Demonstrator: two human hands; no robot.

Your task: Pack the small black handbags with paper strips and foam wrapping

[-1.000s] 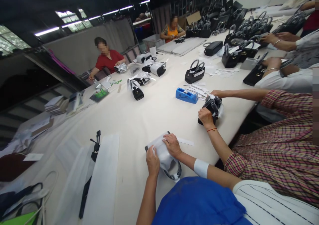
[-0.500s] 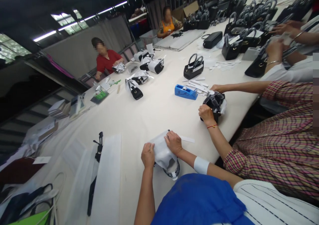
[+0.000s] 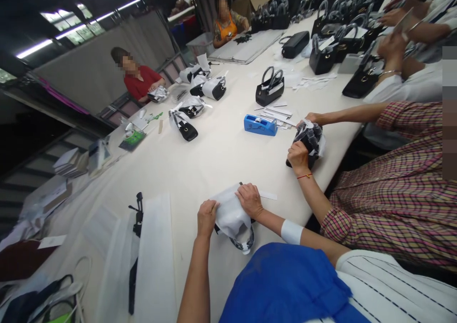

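A small black handbag lies on the table right in front of me, mostly covered by a white wrapping sheet [image 3: 228, 213]. Its wrapped dark handle [image 3: 251, 239] loops out toward my body. My left hand [image 3: 207, 218] pinches the sheet's left edge, thumb on top. On the far right side, my right hand [image 3: 250, 200] has its fingers bent over the sheet and grips it against the bag. Most of the bag's body is hidden under the sheet. Just beyond my right hand lies a white paper strip [image 3: 268, 196].
A blue tape dispenser [image 3: 260, 125] stands ahead, near paper strips [image 3: 276, 116] and a black handbag [image 3: 270, 92]. At right, a co-worker in a checked shirt [image 3: 396, 180] handles another bag [image 3: 307, 144]. White sheets [image 3: 155, 256] and a black strap [image 3: 133, 280] lie left.
The whole view has shifted a little. Both my hands stay on the wrapped bag, with the left hand's fingers drawn slightly toward the sheet's edge.
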